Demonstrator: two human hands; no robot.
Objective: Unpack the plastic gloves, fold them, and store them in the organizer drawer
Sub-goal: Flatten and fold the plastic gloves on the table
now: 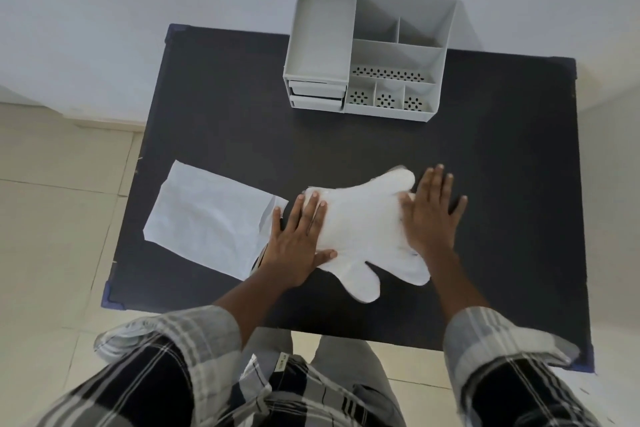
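Note:
A stack of translucent white plastic gloves [363,225] lies flat in the middle of the black table [502,184], fingers pointing right and toward me. My left hand [298,239] presses flat on the cuff end, fingers spread. Over the finger end, my right hand [431,211] lies flat with its fingers apart. The white paper packet [207,218] rests to the left, its open end by my left hand. The grey organizer [367,55] stands at the table's far edge, with two small shut drawers [317,94] at its lower left.
The organizer has several open compartments on top, some with perforated floors. Pale floor tiles surround the table and a white wall rises behind it. My plaid sleeves and legs fill the bottom of the view.

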